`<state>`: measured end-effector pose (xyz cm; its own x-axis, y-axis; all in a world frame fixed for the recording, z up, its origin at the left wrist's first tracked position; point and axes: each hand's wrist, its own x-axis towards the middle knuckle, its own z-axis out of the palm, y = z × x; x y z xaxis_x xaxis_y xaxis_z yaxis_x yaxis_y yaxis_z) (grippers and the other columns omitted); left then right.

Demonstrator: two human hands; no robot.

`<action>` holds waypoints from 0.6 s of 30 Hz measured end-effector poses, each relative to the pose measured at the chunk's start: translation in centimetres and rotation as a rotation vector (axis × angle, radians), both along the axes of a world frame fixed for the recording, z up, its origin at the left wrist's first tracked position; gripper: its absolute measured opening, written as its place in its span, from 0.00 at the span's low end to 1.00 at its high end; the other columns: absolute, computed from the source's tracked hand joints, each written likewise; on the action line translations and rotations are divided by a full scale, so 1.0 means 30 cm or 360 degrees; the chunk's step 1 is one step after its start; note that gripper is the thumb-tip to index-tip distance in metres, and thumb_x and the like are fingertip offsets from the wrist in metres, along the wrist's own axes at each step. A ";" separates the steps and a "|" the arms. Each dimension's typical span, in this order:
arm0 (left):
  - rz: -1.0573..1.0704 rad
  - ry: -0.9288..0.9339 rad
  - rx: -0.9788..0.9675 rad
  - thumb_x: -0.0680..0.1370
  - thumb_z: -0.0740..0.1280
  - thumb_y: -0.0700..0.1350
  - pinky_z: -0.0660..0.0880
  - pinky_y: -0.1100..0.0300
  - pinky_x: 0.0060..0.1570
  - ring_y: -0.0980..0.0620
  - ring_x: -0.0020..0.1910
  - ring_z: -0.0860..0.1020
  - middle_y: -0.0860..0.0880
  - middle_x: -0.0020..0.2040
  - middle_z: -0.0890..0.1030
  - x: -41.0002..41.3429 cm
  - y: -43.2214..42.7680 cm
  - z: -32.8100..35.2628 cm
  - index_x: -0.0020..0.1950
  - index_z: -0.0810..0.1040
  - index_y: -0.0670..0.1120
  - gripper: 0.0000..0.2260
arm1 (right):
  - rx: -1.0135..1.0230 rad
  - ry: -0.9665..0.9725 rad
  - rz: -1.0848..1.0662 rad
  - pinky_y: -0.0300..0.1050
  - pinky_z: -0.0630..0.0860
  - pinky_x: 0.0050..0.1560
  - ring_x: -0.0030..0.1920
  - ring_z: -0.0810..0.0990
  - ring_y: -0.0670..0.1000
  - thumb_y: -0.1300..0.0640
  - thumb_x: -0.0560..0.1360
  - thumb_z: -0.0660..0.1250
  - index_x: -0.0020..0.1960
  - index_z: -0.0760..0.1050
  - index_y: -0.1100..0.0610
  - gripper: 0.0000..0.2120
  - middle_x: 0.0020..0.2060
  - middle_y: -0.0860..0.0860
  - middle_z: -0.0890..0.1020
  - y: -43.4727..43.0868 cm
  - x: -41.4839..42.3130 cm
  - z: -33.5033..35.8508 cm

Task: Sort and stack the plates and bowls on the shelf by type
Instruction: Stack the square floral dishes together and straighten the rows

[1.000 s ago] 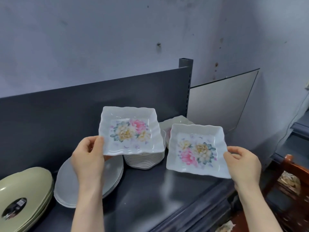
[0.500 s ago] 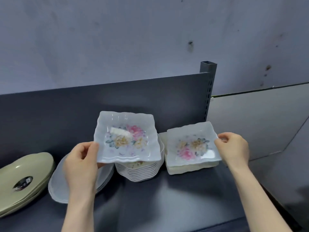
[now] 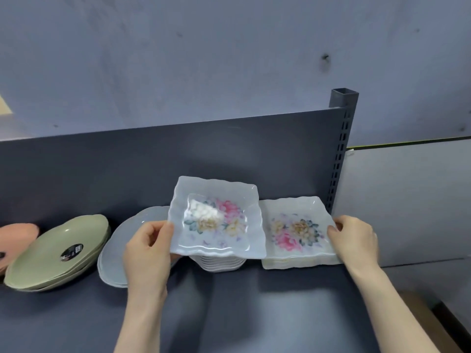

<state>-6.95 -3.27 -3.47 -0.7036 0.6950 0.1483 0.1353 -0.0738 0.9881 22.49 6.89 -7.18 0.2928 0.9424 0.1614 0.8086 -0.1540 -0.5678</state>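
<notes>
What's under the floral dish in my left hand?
A stack of white scalloped bowls sits under the floral dish; only their sides show, their insides are covered.

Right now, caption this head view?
Left hand holds a floral dish over white bowls; right hand grips another dish on its stack.

A blue-grey wall point(image 3: 229, 59) fills the upper view, with a small dark mark point(image 3: 325, 62) toward its right and a pale yellowish patch point(image 3: 3, 105) at far left. Lower right stands a pale grey panel point(image 3: 407, 200), with a tan surface point(image 3: 418, 317) below it
</notes>
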 end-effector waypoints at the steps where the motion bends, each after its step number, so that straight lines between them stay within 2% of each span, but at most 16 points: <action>1: -0.0014 -0.0024 0.0011 0.76 0.66 0.40 0.81 0.52 0.37 0.47 0.40 0.79 0.48 0.38 0.82 0.006 0.001 -0.001 0.40 0.80 0.46 0.06 | 0.0057 -0.0005 0.0011 0.49 0.68 0.41 0.48 0.79 0.65 0.63 0.72 0.64 0.42 0.77 0.60 0.03 0.46 0.63 0.83 -0.011 -0.006 0.014; 3: -0.0059 -0.0059 0.0023 0.77 0.65 0.40 0.77 0.61 0.30 0.49 0.38 0.79 0.47 0.39 0.82 0.022 0.002 0.004 0.42 0.80 0.44 0.06 | 0.0266 0.0188 0.0017 0.48 0.73 0.50 0.52 0.81 0.60 0.65 0.73 0.64 0.55 0.81 0.61 0.13 0.52 0.58 0.84 -0.046 -0.044 0.050; 4: -0.0084 -0.0079 0.0022 0.77 0.65 0.40 0.76 0.62 0.29 0.50 0.37 0.79 0.46 0.39 0.82 0.031 0.003 0.005 0.42 0.80 0.43 0.06 | 0.0337 0.0398 0.0050 0.44 0.74 0.51 0.50 0.82 0.55 0.65 0.73 0.64 0.57 0.81 0.59 0.14 0.52 0.55 0.85 -0.071 -0.077 0.073; 6: -0.0143 -0.0122 0.0015 0.77 0.65 0.40 0.78 0.58 0.32 0.49 0.38 0.79 0.43 0.40 0.82 0.054 0.009 0.004 0.43 0.80 0.41 0.06 | 0.0268 0.0912 0.0255 0.35 0.75 0.45 0.41 0.82 0.42 0.64 0.74 0.66 0.55 0.81 0.57 0.11 0.46 0.50 0.85 -0.122 -0.156 0.109; 7: -0.0174 -0.0140 0.0004 0.77 0.65 0.40 0.78 0.56 0.34 0.48 0.38 0.79 0.42 0.41 0.83 0.065 0.014 0.001 0.43 0.79 0.41 0.05 | 0.0173 0.1162 0.0396 0.33 0.75 0.41 0.39 0.82 0.39 0.64 0.75 0.67 0.53 0.81 0.56 0.09 0.43 0.49 0.85 -0.147 -0.194 0.118; 9: -0.0226 -0.0154 -0.0010 0.76 0.65 0.40 0.78 0.53 0.37 0.48 0.39 0.78 0.43 0.41 0.83 0.086 0.020 -0.005 0.42 0.79 0.43 0.05 | 0.0070 0.1413 0.0562 0.37 0.79 0.43 0.43 0.84 0.41 0.65 0.74 0.68 0.50 0.82 0.52 0.11 0.42 0.46 0.87 -0.180 -0.243 0.108; 10: -0.0248 -0.0144 -0.0010 0.76 0.66 0.41 0.77 0.51 0.38 0.48 0.40 0.78 0.44 0.41 0.83 0.095 0.022 -0.009 0.41 0.80 0.44 0.05 | 0.0085 0.1448 0.0567 0.40 0.80 0.46 0.45 0.85 0.43 0.67 0.74 0.67 0.49 0.82 0.49 0.14 0.43 0.45 0.87 -0.186 -0.250 0.095; 12: -0.0326 -0.0091 -0.0035 0.75 0.67 0.42 0.78 0.48 0.42 0.49 0.40 0.79 0.46 0.40 0.83 0.110 0.024 -0.012 0.40 0.80 0.47 0.05 | 0.0133 0.1492 0.0473 0.42 0.81 0.46 0.45 0.85 0.45 0.70 0.72 0.66 0.49 0.82 0.50 0.17 0.42 0.45 0.87 -0.189 -0.236 0.087; 14: -0.0429 -0.0023 -0.0094 0.75 0.68 0.42 0.78 0.50 0.41 0.51 0.40 0.80 0.48 0.39 0.84 0.121 0.024 -0.004 0.40 0.81 0.48 0.05 | 0.0158 0.1519 0.0354 0.38 0.81 0.39 0.41 0.85 0.44 0.72 0.71 0.66 0.49 0.83 0.53 0.17 0.40 0.47 0.87 -0.178 -0.194 0.092; 16: -0.0471 0.0026 -0.0104 0.74 0.67 0.39 0.78 0.57 0.38 0.52 0.40 0.81 0.50 0.38 0.85 0.122 0.024 0.012 0.40 0.82 0.48 0.06 | 0.0224 0.1495 0.0215 0.34 0.80 0.34 0.34 0.83 0.41 0.73 0.70 0.67 0.46 0.82 0.54 0.16 0.37 0.47 0.86 -0.167 -0.131 0.105; 18: -0.0440 0.0124 -0.0102 0.74 0.67 0.38 0.80 0.54 0.41 0.50 0.41 0.82 0.52 0.37 0.85 0.102 0.028 0.020 0.40 0.82 0.49 0.07 | 0.0300 0.1358 0.0070 0.32 0.78 0.33 0.31 0.81 0.38 0.72 0.69 0.68 0.48 0.82 0.55 0.15 0.37 0.46 0.85 -0.155 -0.053 0.117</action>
